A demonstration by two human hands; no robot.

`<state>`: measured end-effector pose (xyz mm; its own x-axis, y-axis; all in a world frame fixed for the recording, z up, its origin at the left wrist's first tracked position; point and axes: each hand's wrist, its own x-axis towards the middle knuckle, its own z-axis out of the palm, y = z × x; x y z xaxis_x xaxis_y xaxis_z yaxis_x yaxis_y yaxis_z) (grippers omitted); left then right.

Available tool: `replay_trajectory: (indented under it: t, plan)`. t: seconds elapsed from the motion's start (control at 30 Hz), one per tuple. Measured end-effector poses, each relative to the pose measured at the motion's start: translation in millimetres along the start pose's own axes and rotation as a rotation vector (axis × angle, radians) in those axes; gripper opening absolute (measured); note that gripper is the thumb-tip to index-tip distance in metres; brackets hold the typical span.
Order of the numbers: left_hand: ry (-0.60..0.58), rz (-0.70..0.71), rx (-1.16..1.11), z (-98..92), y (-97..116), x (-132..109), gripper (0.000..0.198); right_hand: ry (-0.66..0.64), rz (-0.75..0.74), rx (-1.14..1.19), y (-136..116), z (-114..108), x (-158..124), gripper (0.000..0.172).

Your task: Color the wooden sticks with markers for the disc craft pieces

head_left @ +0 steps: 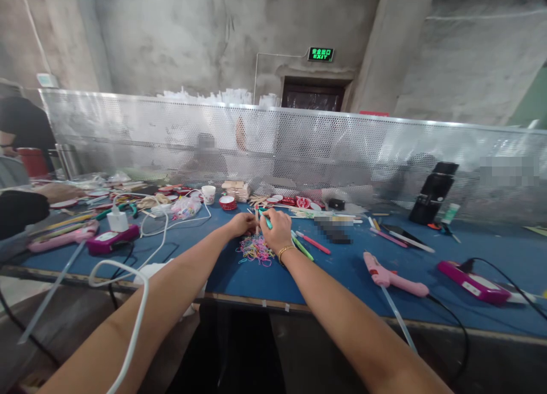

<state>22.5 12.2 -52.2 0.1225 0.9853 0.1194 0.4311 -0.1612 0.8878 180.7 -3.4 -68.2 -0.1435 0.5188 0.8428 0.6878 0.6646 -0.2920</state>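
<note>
My left hand [243, 224] is closed, its fingertips pinching a small upright wooden craft stick [257, 225]. Beside it, my right hand [277, 230] grips a teal marker [266, 218], the tip pointing toward the stick. Just below both hands lies a loose pile of colourful rubber bands [256, 251] on the blue table [239, 279]. To the right of my right hand rest a green marker [303, 247] and a pink marker [315, 243]. Any mark on the stick is too small to make out.
A pink glue gun [393, 279] and a purple power strip [474, 282] lie at right. A black bottle [433, 193] stands before the perforated metal screen [299, 149]. A paper cup [208, 195] and stacked red caps [228, 203] stand behind. A white cable [143, 303] crosses my left forearm.
</note>
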Motion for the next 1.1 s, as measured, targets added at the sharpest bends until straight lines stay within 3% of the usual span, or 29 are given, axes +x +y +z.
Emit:
replay_trajectory:
  t: [0.57,1.1]
  plan:
    - [-0.004,-0.003,-0.002,-0.3,3.1,-2.2,0.023,-0.012,-0.017,0.01,0.4,0.9,0.3,0.016]
    - [0.002,0.008,-0.035,-0.3,-0.8,0.3,0.032,-0.03,0.032,-0.012,-0.6,-1.2,0.2,0.016]
